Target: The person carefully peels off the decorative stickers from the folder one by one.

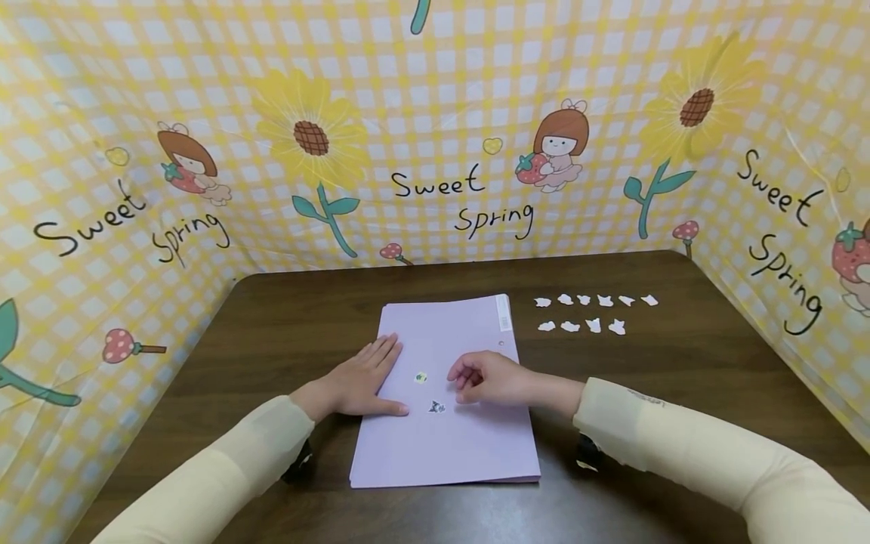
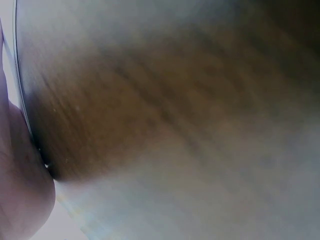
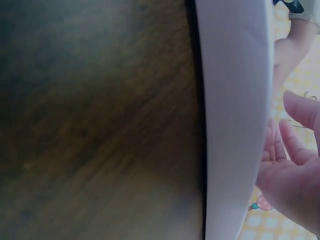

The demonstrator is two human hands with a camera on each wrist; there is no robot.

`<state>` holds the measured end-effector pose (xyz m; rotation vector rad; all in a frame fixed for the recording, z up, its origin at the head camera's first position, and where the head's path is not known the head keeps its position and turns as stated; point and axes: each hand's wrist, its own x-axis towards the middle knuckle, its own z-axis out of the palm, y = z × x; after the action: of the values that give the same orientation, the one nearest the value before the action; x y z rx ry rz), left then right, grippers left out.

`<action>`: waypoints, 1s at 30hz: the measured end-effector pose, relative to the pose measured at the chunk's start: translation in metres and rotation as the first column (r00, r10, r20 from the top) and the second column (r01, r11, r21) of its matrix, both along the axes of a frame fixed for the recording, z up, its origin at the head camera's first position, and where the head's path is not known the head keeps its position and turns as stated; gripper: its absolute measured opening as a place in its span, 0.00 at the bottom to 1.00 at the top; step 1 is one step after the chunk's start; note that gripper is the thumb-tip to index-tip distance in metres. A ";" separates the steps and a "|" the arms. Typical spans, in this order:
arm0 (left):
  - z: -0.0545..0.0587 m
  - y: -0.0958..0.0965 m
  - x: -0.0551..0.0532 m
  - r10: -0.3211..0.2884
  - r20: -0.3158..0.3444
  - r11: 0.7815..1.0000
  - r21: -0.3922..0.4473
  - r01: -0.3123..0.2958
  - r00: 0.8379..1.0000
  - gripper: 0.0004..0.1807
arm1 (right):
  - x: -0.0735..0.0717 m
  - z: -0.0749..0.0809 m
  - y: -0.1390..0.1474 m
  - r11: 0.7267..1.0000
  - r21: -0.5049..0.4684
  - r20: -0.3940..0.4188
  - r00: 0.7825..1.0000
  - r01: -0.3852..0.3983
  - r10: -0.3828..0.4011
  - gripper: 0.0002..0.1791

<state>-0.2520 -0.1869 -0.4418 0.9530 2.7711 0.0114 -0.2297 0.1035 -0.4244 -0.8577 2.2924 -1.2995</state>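
A pale purple file folder (image 1: 445, 453) lies flat on the brown table. Two small stickers are on its cover: a green and yellow one (image 1: 421, 377) and a dark grey and white cartoon one (image 1: 436, 407). My left hand (image 1: 359, 381) rests spread on the folder's left side, thumb pointing toward the grey sticker; part of this hand (image 2: 22, 195) shows at the edge of the left wrist view. Just right of the stickers, my right hand (image 1: 495, 378) hovers with loosely bent fingers. In the right wrist view this hand (image 3: 295, 180) has thumb and fingers apart, nothing visible between them.
Several small white cut-out pieces (image 1: 593, 325) lie in two rows on the table (image 1: 680, 363), right of the folder. A white label (image 1: 503, 313) marks the folder's upper right edge. Yellow checked cloth (image 1: 435, 136) hangs around the table's back and sides.
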 end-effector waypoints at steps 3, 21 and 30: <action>-0.001 -0.001 0.000 0.013 0.004 1.000 -0.007 -0.013 1.000 0.65 | -0.003 -0.001 -0.005 0.998 0.036 -0.023 0.998 -0.055 0.056 0.13; -0.003 -0.002 -0.002 0.011 0.010 1.000 0.003 -0.011 1.000 0.65 | -0.009 -0.005 -0.028 0.959 0.227 -0.134 0.970 -0.172 0.205 0.10; -0.001 -0.002 -0.001 0.007 0.004 1.000 0.001 -0.007 1.000 0.65 | -0.006 -0.006 -0.028 0.959 0.229 -0.175 0.962 -0.168 0.210 0.08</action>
<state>-0.2528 -0.1886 -0.4423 0.9428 2.7715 0.0162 -0.2357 0.0750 -0.4305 -1.1419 2.3739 -0.9036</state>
